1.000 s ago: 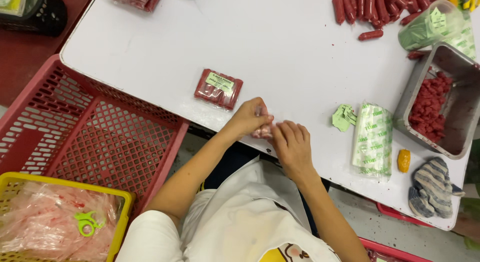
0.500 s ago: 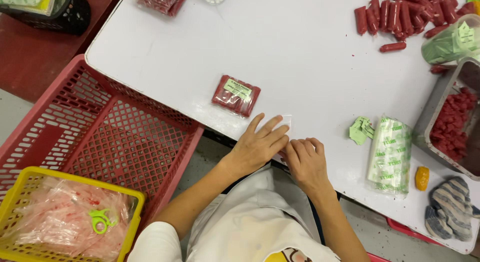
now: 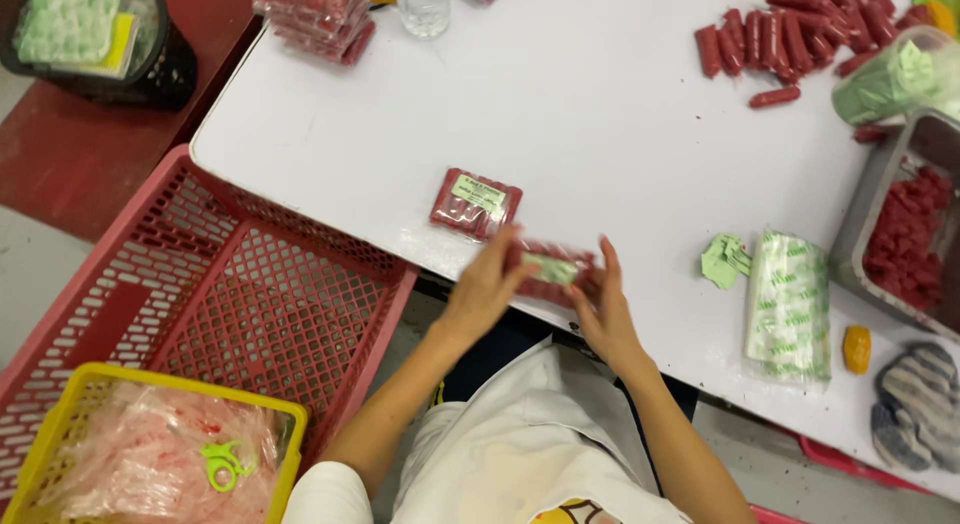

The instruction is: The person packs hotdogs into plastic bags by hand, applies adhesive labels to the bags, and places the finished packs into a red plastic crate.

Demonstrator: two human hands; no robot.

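Note:
Both my hands rest on a clear packet of small red sausages with a green label (image 3: 553, 269) at the near edge of the white table (image 3: 600, 134). My left hand (image 3: 487, 282) presses the packet's left end, and my right hand (image 3: 601, 309) holds its right end, fingers extended. The packet is blurred by motion. A second sealed packet of red sausages with a green label (image 3: 475, 204) lies flat on the table just beyond my left hand, apart from it.
A red mesh crate (image 3: 250, 314) stands at the left, with a yellow basket of plastic bags (image 3: 150, 454) in it. Loose red sausages (image 3: 790, 34), a grey tray of red pieces (image 3: 900, 234), a stack of printed bags (image 3: 788, 304), green labels (image 3: 722, 261), stacked packets (image 3: 315, 14) also lie around.
My hands have spread apart along a sausage packet that was hidden under them before. The view has shifted, so the table sits lower in the frame.

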